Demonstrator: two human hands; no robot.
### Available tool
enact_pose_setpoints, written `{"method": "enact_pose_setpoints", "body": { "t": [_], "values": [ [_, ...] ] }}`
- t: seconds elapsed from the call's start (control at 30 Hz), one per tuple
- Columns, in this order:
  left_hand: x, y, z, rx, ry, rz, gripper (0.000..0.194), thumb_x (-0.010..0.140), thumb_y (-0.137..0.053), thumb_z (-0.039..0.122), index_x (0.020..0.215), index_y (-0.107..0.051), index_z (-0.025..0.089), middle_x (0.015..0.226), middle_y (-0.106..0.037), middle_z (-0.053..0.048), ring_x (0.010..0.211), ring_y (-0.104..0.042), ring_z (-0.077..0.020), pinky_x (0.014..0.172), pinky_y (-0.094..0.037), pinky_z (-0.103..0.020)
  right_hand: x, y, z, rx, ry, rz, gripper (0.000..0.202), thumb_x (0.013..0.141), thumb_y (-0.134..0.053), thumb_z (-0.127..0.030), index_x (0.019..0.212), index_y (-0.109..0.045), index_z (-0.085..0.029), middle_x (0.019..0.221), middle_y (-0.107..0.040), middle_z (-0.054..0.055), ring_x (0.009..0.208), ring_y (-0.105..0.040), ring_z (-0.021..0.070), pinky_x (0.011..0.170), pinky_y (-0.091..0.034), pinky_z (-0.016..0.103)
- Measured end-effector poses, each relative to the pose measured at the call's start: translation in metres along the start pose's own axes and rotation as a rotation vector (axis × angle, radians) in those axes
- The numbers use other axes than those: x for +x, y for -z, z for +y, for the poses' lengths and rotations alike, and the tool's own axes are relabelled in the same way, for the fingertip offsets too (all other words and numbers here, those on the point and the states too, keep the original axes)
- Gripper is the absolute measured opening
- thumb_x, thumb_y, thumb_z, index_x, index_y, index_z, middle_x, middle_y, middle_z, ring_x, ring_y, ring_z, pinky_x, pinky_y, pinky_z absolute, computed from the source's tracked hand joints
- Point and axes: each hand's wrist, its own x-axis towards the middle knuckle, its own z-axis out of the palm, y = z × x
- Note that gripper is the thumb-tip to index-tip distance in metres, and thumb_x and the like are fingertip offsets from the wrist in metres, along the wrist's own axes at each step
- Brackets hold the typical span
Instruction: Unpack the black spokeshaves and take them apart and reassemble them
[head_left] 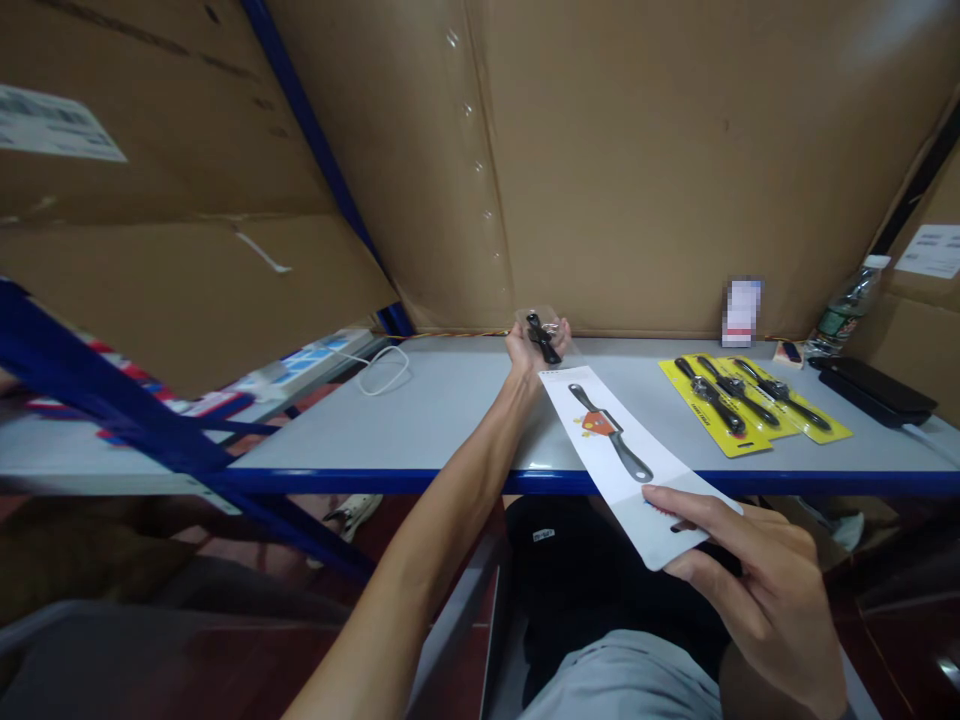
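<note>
My left hand is stretched far out over the back of the grey table, its fingers around a clear plastic blister with a black-handled tool inside. From there a long white printed card, showing a picture of a spokeshave-like tool, runs toward me. My right hand pinches the card's near end between thumb and fingers, beyond the table's front edge. To the right, several black tools on yellow cards lie on the table.
A phone-like object leans at the back, by a plastic bottle and a black case. A white cable curls at left. The blue table edge and slanted blue posts frame the workspace.
</note>
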Motion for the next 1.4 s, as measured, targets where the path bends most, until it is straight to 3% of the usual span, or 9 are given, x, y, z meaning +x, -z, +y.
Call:
{"method": "enact_pose_setpoints", "body": {
  "t": [0.3, 0.5, 0.7, 0.87, 1.2, 1.4],
  "values": [
    [0.001, 0.0, -0.001, -0.021, -0.01, 0.009, 0.04, 0.104, -0.035, 0.044, 0.103, -0.064, 0.017, 0.085, -0.067, -0.012, 0.091, -0.072, -0.0257, 0.077, -0.06, -0.037, -0.01, -0.005, 0.007, 0.054, -0.08, -0.015, 0.032, 0.102, -0.057, -0.047, 0.118, -0.078, -0.029, 0.106, -0.081, 0.002, 0.085, -0.078, 0.0182, 0.075, -0.06, 0.025],
    [-0.001, 0.0, 0.0, -0.008, 0.007, 0.004, 0.04, 0.103, -0.034, 0.044, 0.109, -0.064, 0.017, 0.087, -0.067, -0.012, 0.089, -0.071, -0.0253, 0.074, -0.061, -0.037, -0.002, 0.001, 0.005, -0.013, -0.015, -0.038, 0.034, 0.103, -0.055, -0.048, 0.117, -0.078, -0.026, 0.1, -0.082, 0.001, 0.075, -0.076, 0.0159, 0.075, -0.061, 0.024],
    [-0.001, 0.001, 0.0, 0.001, 0.025, 0.011, 0.038, 0.103, -0.036, 0.045, 0.107, -0.062, 0.018, 0.091, -0.067, -0.012, 0.09, -0.072, -0.0243, 0.076, -0.061, -0.035, 0.002, 0.007, 0.008, -0.069, 0.022, -0.16, 0.031, 0.103, -0.056, -0.04, 0.123, -0.076, -0.027, 0.107, -0.081, 0.003, 0.082, -0.078, 0.0177, 0.079, -0.063, 0.026],
    [-0.002, 0.001, -0.001, -0.005, 0.029, 0.006, 0.04, 0.103, -0.036, 0.046, 0.108, -0.063, 0.017, 0.09, -0.068, -0.013, 0.088, -0.071, -0.024, 0.079, -0.061, -0.036, -0.001, 0.007, 0.006, -0.071, 0.032, -0.152, 0.033, 0.102, -0.058, -0.035, 0.131, -0.073, -0.028, 0.115, -0.079, 0.003, 0.089, -0.078, 0.0189, 0.084, -0.064, 0.028],
    [-0.003, 0.005, -0.006, -0.014, 0.032, -0.038, 0.043, 0.103, -0.038, 0.049, 0.121, -0.064, 0.019, 0.094, -0.069, -0.014, 0.087, -0.071, -0.0256, 0.072, -0.061, -0.036, 0.008, -0.017, 0.009, 0.011, 0.043, -0.2, 0.04, 0.101, -0.06, -0.026, 0.14, -0.066, -0.022, 0.12, -0.078, 0.008, 0.1, -0.077, 0.0215, 0.086, -0.064, 0.031],
    [-0.004, 0.005, -0.006, -0.013, 0.04, -0.005, 0.048, 0.103, -0.037, 0.05, 0.131, -0.061, 0.019, 0.104, -0.073, -0.016, 0.09, -0.072, -0.0275, 0.074, -0.061, -0.038, 0.01, -0.02, 0.009, -0.01, 0.031, -0.196, 0.046, 0.096, -0.066, -0.023, 0.143, -0.064, -0.026, 0.124, -0.076, 0.008, 0.102, -0.077, 0.0237, 0.088, -0.065, 0.034]
  ]
}}
